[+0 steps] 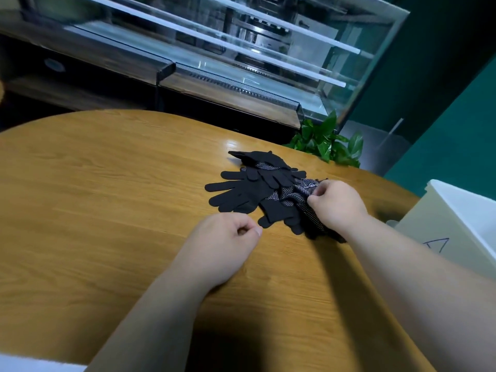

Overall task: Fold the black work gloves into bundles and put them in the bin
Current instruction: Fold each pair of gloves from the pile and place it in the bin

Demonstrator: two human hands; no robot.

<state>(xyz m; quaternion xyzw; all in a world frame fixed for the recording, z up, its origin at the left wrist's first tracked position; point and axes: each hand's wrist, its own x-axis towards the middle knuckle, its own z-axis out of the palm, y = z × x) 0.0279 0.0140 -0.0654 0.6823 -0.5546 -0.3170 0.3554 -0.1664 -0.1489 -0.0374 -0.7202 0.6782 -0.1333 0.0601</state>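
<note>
A loose pile of several black work gloves (pixel 257 189), some showing white grip dots, lies on the round wooden table (pixel 107 183). My right hand (pixel 338 202) pinches a dotted glove at the pile's right side. My left hand (pixel 225 245) hovers just left of the pile's near edge with its fingers curled, holding nothing. A white bin (pixel 456 208) stands at the right edge of the view, past the table's rim.
A glass display case (pixel 255 57) and a dark wooden counter (pixel 80 68) stand behind the table. A green potted plant (pixel 327 143) sits beyond the table's far right edge. A white object shows at the bottom left corner.
</note>
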